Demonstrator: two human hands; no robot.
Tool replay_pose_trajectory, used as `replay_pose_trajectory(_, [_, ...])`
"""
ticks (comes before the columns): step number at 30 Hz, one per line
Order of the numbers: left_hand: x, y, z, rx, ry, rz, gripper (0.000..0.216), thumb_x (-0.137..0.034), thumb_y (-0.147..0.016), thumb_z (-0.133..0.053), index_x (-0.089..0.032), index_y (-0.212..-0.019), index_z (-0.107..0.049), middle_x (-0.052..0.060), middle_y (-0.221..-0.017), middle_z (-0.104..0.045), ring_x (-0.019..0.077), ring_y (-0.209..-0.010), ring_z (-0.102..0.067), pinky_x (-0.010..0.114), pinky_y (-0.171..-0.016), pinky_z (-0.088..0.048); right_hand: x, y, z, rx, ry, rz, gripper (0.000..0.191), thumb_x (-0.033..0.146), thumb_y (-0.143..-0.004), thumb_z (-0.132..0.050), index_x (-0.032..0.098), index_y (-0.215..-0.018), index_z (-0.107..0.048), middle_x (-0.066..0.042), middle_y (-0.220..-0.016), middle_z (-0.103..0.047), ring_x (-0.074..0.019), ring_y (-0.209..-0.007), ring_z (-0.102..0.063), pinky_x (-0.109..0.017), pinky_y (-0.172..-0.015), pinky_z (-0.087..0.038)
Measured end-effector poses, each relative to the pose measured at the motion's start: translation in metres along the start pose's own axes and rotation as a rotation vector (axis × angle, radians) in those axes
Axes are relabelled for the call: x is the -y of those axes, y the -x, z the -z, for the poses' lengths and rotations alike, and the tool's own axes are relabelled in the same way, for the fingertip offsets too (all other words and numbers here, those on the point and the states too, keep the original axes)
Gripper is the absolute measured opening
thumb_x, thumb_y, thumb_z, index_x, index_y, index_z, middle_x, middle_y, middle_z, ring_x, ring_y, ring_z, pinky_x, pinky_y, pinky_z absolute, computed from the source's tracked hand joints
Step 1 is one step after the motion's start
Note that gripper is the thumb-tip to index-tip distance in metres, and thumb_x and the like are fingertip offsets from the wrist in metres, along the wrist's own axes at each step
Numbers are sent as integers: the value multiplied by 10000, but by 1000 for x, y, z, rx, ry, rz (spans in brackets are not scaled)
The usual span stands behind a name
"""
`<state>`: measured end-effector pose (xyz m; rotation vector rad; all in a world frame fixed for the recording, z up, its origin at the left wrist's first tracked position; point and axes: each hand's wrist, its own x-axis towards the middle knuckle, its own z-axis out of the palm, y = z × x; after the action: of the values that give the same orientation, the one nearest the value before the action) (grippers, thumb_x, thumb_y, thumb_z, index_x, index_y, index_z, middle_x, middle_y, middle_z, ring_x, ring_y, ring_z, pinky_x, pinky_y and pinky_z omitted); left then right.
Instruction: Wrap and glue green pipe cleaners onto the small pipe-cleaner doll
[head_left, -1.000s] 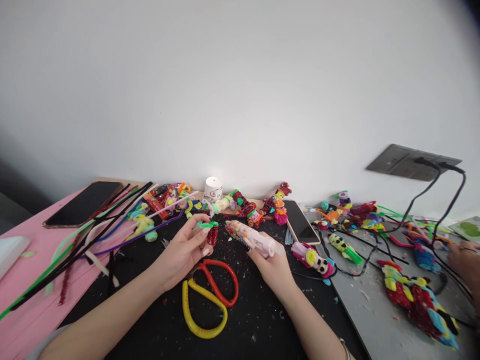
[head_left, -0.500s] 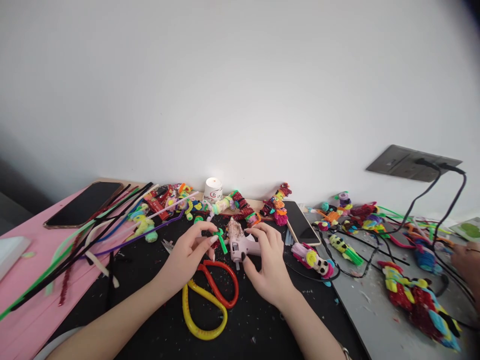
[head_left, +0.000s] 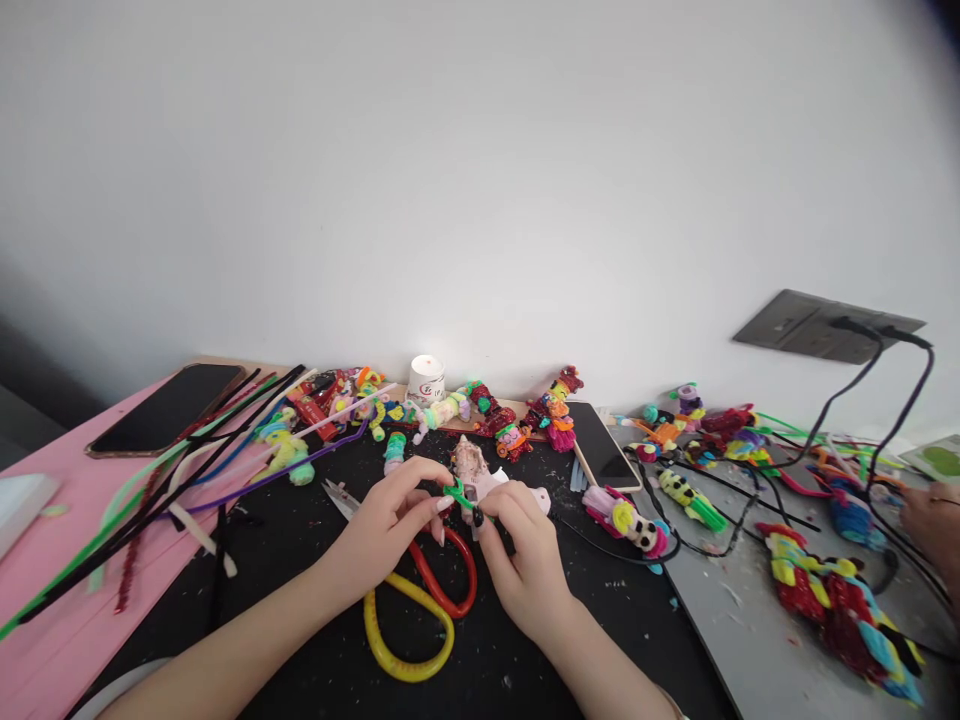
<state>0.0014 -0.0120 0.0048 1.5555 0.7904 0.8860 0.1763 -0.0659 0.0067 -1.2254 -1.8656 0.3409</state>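
Between the fingertips of my left hand is a short bent piece of green pipe cleaner. My right hand pinches the other end of it, thumb and forefinger together. Just beyond my fingers lies a pale pink glue gun, partly hidden by them. Scissors with one yellow handle and one red handle lie under and in front of my left hand. A small mint-green fuzzy piece stands behind my left hand.
Loose pipe cleaners and a dark phone lie left on the pink surface. Behind are a paper cup and several fuzzy figures. Right are another phone, black cables, more figures and another person's hand.
My right hand has left the glue gun and now grips the green piece. My left hand has shifted slightly right with it. The red glittery figure behind the glue gun lies differently.
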Motion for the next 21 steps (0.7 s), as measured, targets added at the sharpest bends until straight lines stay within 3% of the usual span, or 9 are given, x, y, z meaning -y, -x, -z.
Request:
replay_pose_trajectory(7, [6, -1, -2, -5, 99, 7, 141, -228, -826, -583, -226, -963, -550, 21, -1032, -510, 103, -617, -591, 272, -630, -476, 0, 0, -1, 12, -30, -9, 128, 133, -890, -423, 193, -811, -504, -37, -793, -535, -174, -761, -505, -294, -674, -411])
replay_pose_trajectory(13, [5, 1, -1, 18, 73, 45, 141, -247, -865, -525, -226, -1002, -553, 23, -853, -613, 168, -709, -626, 314, -717, -494, -1, 1, 0, 17, -45, -20, 136, 131, -895, -426, 191, -798, -499, -32, -777, -529, -168, -747, -502, -284, -663, -401])
replay_pose_trajectory(21, [3, -1, 0, 38, 107, 36, 132, -255, -872, -518, -226, -993, -560, 33, -894, -630, 177, -722, -637, 335, -742, -510, -2, 0, 0, -13, -38, -38, 156, 142, -902, -417, 189, -771, -487, -27, -749, -515, -163, -712, -499, -280, -637, -396])
